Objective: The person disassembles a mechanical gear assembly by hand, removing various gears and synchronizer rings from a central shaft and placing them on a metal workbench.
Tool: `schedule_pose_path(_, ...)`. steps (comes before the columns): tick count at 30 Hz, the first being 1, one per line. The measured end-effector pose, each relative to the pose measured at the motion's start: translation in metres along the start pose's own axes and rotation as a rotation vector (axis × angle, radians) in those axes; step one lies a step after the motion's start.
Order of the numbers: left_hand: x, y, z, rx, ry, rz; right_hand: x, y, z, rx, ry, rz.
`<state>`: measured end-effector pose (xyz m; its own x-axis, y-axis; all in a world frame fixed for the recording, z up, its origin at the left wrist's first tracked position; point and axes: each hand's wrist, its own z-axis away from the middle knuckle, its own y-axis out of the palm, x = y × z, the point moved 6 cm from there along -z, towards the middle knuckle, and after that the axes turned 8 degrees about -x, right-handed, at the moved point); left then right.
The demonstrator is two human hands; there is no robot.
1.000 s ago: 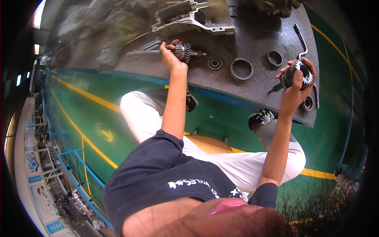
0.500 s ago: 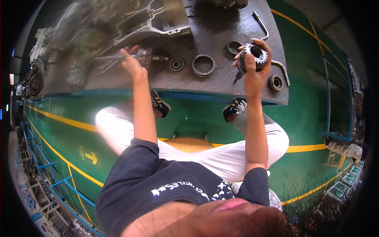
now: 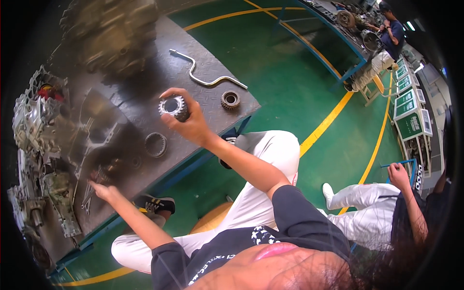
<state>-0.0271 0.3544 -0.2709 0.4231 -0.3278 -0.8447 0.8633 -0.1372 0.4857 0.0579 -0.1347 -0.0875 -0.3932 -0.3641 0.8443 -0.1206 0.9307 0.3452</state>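
My right hand [image 3: 193, 121] is closed round a toothed gear ring [image 3: 181, 114], its bright teeth facing up and thumb and fingers on its sides. It is held above the metal-topped bench [image 3: 145, 108]. Lower left, my left hand [image 3: 105, 192] is closed at a gear shaft [image 3: 114, 165]; blur hides much of the fingers and shaft. Between the hands a thin toothed ring [image 3: 155, 145] lies on the bench, with a small bearing-like ring [image 3: 137, 162] faint beside the shaft. A small dark gear [image 3: 230, 99] sits near the bench's right corner.
A bent crank-shaped bar [image 3: 205, 82] lies at the bench's far right. Large metal housings [image 3: 111, 38] stand at the back, more castings [image 3: 41, 116] at the left. A seated person [image 3: 372, 212] is at right; another person [image 3: 392, 36] works at a further bench [image 3: 333, 67].
The view has swung to the right, bringing the further bench and two other people into sight. My right hand still holds the gear ring, now with its toothed face turned more upward.
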Motion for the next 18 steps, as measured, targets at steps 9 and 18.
schedule_pose_path(9,0.014,-0.009,-0.03,0.086,-0.232,0.066,0.009,0.001,0.001,-0.003,-0.087,0.069)
schedule_pose_path(18,-0.004,-0.021,-0.009,0.225,-0.43,0.113,0.005,0.002,0.002,0.033,-0.073,0.085)
